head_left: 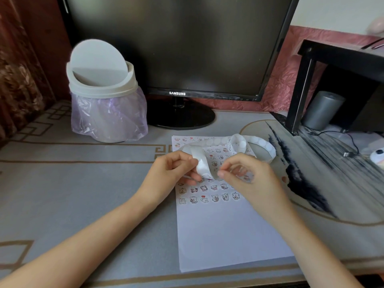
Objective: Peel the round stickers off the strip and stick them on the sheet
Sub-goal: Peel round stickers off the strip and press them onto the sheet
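A white sheet (pixel 226 231) lies on the table in front of me, its upper half covered with rows of small cartoon stickers (pixel 215 198). Above it curls a long white strip (pixel 239 142) of round stickers, looping off to the right. My left hand (pixel 173 173) holds the strip's near end, fingers curled round it. My right hand (pixel 247 177) hovers right beside it, thumb and fingertips pinched together at the strip's end; a round sticker seems to sit on its fingers, blurred.
A small white swing-lid bin (pixel 101 88) with a purple bag stands at the back left. A black Samsung monitor (pixel 176 48) fills the back. A black shelf (pixel 332 59), a grey cylinder (pixel 323 110) and a cable (pixel 351 146) are on the right.
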The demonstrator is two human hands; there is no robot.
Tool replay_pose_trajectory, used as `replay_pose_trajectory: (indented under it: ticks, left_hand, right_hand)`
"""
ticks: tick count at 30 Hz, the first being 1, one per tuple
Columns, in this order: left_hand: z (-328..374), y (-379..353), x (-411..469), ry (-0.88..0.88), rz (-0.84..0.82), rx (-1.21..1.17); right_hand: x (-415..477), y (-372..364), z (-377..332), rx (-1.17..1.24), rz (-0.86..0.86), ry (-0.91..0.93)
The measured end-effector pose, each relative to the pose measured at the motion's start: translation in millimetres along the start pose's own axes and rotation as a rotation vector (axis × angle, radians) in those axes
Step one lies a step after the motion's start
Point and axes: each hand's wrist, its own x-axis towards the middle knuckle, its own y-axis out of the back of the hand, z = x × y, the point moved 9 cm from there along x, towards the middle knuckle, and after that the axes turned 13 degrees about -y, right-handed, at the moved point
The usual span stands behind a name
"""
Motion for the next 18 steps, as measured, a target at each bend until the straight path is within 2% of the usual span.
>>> replay_pose_trajectory:
  ticks: [4,6,12,18]
  left_hand:
    - [3.2,1.0,-0.1,-0.016,0.013,-0.014]
    - [5.1,1.9,0.2,-0.029,0.023,-0.014]
    - [7.1,3.3,0.4,-0.029,0.042,-0.029]
    - [6.2,-1.4,0.8,-0.036,-0.016,-0.016]
  right_hand:
    - [-0.8,-12.0,-17.3,-0.165,0.063,0.107]
    - [1.7,-13.3,-16.7,-0.175,0.071,0.102]
    - [6.1,-17.2,-11.0,-0.101,0.051,0.056]
    - [8.6,-16.6,-4.2,0.102,0.004,-0.003]
